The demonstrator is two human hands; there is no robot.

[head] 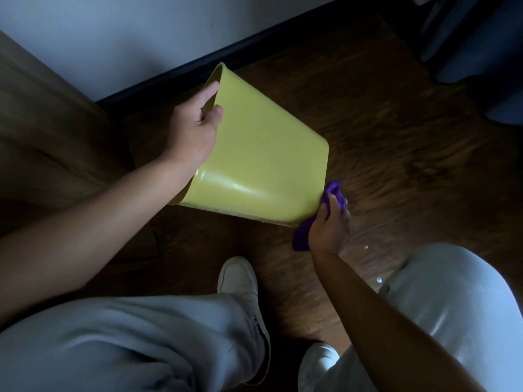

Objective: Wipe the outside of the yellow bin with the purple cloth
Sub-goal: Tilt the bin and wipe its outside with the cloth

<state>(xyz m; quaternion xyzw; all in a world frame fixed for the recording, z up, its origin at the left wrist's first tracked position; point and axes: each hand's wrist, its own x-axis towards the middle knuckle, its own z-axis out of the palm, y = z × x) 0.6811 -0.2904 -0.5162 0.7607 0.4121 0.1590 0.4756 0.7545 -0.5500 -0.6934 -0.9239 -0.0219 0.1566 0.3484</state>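
A dark wood floor [368,114] spreads beyond both hands, a white wall [113,38] with black skirting [175,72] behind, a wooden panel [42,123] left of the left hand and blurred dark shapes far right. White shoes [240,281] and pale trousers [113,343] fill the space below. The yellow bin [263,154], tipped between the hands, hides its own mouth and inside. The left hand [192,128] grips its rim, fingers hooked over; the right hand [329,222] clutches the bunched purple cloth [304,232] against the bin's lower corner.
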